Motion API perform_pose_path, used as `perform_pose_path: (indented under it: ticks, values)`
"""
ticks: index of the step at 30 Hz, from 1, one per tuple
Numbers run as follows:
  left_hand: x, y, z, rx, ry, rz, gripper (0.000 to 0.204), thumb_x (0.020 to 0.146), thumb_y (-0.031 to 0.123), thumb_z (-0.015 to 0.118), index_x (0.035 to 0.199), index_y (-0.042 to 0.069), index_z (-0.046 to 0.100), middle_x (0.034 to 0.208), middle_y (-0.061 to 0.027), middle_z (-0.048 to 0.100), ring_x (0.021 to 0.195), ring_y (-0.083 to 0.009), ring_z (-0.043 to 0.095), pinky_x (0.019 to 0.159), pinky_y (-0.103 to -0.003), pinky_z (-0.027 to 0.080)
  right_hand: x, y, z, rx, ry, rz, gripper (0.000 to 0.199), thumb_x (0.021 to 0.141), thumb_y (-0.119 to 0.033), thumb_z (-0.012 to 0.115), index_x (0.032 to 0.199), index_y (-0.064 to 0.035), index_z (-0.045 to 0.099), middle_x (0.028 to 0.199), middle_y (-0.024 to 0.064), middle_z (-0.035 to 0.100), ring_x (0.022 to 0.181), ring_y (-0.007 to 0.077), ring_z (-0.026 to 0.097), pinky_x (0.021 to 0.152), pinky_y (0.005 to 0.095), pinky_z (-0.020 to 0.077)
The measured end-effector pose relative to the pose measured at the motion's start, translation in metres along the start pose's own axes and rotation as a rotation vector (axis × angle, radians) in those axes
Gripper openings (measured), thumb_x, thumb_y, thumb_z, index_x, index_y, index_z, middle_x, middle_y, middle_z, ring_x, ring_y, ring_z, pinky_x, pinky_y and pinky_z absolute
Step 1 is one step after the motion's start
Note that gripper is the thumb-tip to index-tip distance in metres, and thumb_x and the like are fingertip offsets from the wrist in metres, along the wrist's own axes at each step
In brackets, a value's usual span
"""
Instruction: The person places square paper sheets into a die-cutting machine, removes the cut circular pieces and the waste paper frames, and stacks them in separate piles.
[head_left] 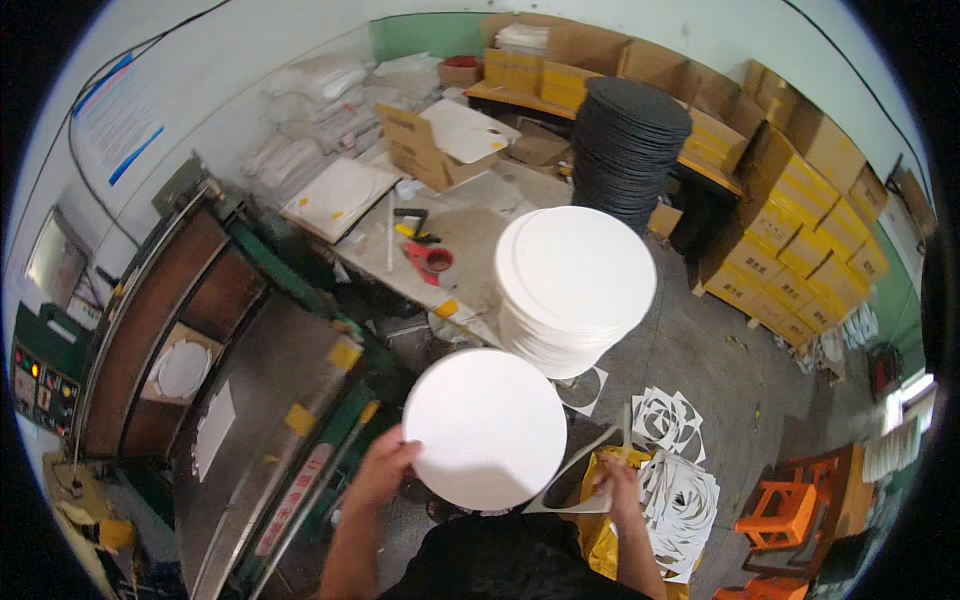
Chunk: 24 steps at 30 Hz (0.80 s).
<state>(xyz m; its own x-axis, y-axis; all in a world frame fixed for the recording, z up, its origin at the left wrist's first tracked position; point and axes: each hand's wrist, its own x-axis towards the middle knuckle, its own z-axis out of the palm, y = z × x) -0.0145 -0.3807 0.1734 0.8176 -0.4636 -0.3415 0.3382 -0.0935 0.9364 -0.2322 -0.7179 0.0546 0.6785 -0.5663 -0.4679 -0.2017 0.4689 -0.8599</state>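
My left hand (381, 466) is closed on the left edge of a large white round disc (485, 430), held flat in front of my body. Closed on a thin white cut-out frame (570, 472), my right hand (622, 488) is just to the right of that disc. A tall stack of similar white discs (575, 275) stands beyond, partly behind the held disc. White cut-out scraps (676, 508) lie heaped on the right, beside a yellow bag (598, 545) that my right forearm partly covers.
On the left stands a green machine with a dark bed (265, 390). A worktable (470, 215) holds a red tape dispenser (430, 262) and an open carton (415, 145). A dark disc stack (630, 150), yellow-taped cartons (800, 240) and orange stools (778, 512) stand farther off.
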Motion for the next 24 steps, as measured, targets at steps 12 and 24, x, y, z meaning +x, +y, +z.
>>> perform_pose_path:
  ticks: [12,24]
  values:
    - [0.178,0.126,0.103,-0.461,-0.241,0.209,0.04,0.097,0.014,0.049,0.133,-0.002,0.045,0.124,-0.0145,0.059,0.107,-0.0294,0.062,0.094,-0.045,0.05,-0.021,-0.085,-0.233,-1.207,1.108,-0.297,0.03,0.094,-0.026,0.052,0.109,-0.0007,0.058,0.069,0.0164,0.063,0.058,0.0312,0.063,0.057,0.0439,0.0502]
    - [0.2,0.129,0.114,-0.317,-0.296,-0.034,0.046,0.096,0.026,0.053,0.132,-0.002,0.044,0.122,-0.0189,0.06,0.109,-0.0309,0.061,0.096,-0.045,0.049,0.081,0.216,-0.308,-0.676,0.468,0.773,0.034,0.082,-0.027,0.061,0.106,-0.0033,0.057,0.098,0.0181,0.064,0.079,0.0323,0.059,0.065,0.0468,0.0505]
